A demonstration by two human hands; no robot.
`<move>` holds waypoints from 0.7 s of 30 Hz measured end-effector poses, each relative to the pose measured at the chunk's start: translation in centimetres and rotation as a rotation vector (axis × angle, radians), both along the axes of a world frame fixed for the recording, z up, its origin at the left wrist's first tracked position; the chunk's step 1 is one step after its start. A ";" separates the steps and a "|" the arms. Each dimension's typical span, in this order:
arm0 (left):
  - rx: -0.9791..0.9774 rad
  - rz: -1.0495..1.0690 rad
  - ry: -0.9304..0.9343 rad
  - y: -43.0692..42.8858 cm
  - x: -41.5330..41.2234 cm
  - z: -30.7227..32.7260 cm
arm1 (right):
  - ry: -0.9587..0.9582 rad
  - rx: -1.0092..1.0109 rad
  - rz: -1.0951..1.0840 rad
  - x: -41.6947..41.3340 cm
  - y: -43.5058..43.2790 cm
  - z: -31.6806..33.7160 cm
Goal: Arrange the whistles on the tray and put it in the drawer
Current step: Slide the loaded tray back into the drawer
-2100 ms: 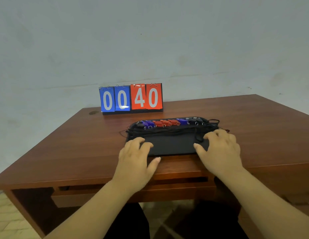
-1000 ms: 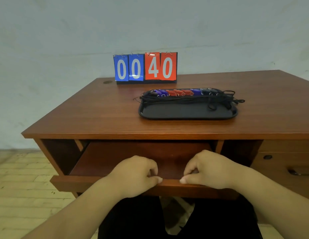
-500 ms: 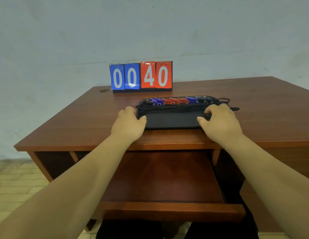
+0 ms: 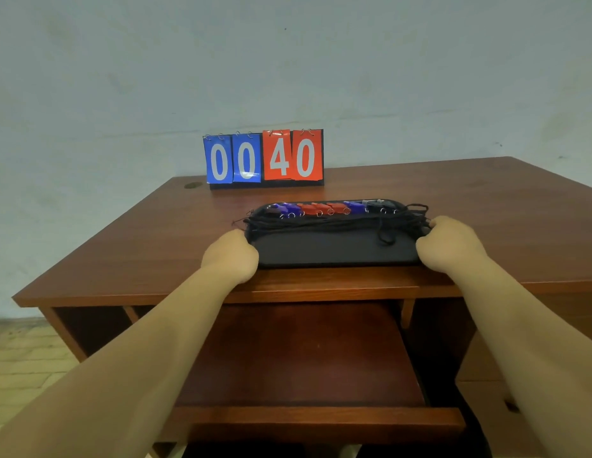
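Observation:
A black tray (image 4: 334, 251) sits near the front edge of the wooden desk (image 4: 129, 252). Several whistles (image 4: 324, 208), blue, red and black, lie in a row along its far side, with their black cords (image 4: 337, 223) bunched in front of them. My left hand (image 4: 231, 256) grips the tray's left end and my right hand (image 4: 450, 247) grips its right end, fingers curled around the rim. Below the desktop the drawer (image 4: 307, 358) stands pulled out and holds nothing.
A flip scoreboard (image 4: 264, 158) reading 00 and 40 stands at the back of the desk by the wall. A second drawer front (image 4: 509, 404) with a dark handle is at the lower right. Tiled floor (image 4: 23, 358) shows at the left.
My hands left the tray, pulled the drawer out, then returned to the tray. Since half a second ago they have closed around its two ends.

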State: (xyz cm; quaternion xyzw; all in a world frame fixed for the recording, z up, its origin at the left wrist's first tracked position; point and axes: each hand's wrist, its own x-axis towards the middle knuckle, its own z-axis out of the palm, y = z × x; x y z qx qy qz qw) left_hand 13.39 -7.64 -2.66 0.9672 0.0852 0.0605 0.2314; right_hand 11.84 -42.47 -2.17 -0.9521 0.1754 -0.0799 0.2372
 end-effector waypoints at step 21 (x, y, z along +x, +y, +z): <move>-0.226 0.176 -0.114 10.0 -19.9 -2.7 | -0.080 0.101 0.357 -14.5 7.7 -1.3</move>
